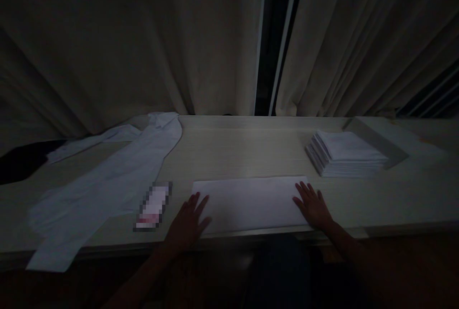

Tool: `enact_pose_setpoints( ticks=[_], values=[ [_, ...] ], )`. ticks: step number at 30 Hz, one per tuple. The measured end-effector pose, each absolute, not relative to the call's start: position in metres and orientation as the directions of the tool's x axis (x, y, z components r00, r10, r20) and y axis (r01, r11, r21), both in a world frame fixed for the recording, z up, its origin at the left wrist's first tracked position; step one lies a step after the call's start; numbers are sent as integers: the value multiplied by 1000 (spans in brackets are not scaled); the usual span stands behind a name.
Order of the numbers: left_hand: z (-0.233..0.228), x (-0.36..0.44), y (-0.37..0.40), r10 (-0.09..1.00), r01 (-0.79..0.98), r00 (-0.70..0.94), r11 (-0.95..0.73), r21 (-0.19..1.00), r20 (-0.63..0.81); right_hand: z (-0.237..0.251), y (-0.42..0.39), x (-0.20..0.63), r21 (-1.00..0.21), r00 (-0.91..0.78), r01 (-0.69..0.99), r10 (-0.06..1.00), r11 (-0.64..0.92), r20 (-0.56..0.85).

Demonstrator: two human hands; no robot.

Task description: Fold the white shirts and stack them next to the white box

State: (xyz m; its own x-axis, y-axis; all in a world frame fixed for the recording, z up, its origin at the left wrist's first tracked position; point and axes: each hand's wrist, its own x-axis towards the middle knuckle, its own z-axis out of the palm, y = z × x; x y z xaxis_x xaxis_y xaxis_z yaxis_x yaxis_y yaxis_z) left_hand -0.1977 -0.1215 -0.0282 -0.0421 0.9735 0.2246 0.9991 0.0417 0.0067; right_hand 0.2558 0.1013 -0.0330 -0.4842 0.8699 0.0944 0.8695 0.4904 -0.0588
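Note:
A white cloth folded into a long flat rectangle [251,203] lies on the pale wooden table [244,151] at its near edge. My left hand [188,223] rests flat with fingers spread on the cloth's left end. My right hand [312,205] lies flat with fingers spread on its right end. Neither hand grips anything.
A stack of folded white cloths [343,158] sits at the right rear, beside a grey box lid [380,139]. An unfolded white shirt [107,180] sprawls across the left side. A small blurred card [153,206] lies near my left hand. Curtains [143,36] hang behind the table.

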Motion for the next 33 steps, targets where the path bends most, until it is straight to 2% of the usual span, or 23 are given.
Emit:
enact_pose_setpoints(
  ticks=[8, 11, 14, 17, 19, 24, 33],
  values=[
    [-26, -197, -119, 984, 996, -94, 94, 5, 154, -26, 105, 255, -54, -486, 871, 873, 488, 36],
    [-12, -178, -109, 976, 994, -103, 109, -20, 192, -6, 105, 237, -8, -521, 852, 851, 523, 63],
    [0, -138, -86, 975, 1000, 29, -27, -16, 221, 15, 92, 190, -19, -611, 788, 785, 616, 107],
    [2, -97, -54, 966, 988, 151, -157, 13, 209, 24, 70, 128, -128, -756, 641, 651, 757, 62],
    [-2, -82, -33, 965, 986, 158, -168, 26, 211, 21, 59, 95, -190, -796, 583, 602, 790, 62],
    [-15, -99, -14, 969, 999, 42, -49, 24, 245, 6, 72, 92, -234, -774, 607, 631, 760, 43],
    [-28, -170, -24, 965, 999, -37, 45, -25, 259, -11, 152, 222, -105, -567, 814, 821, 571, 62]
  ],
)
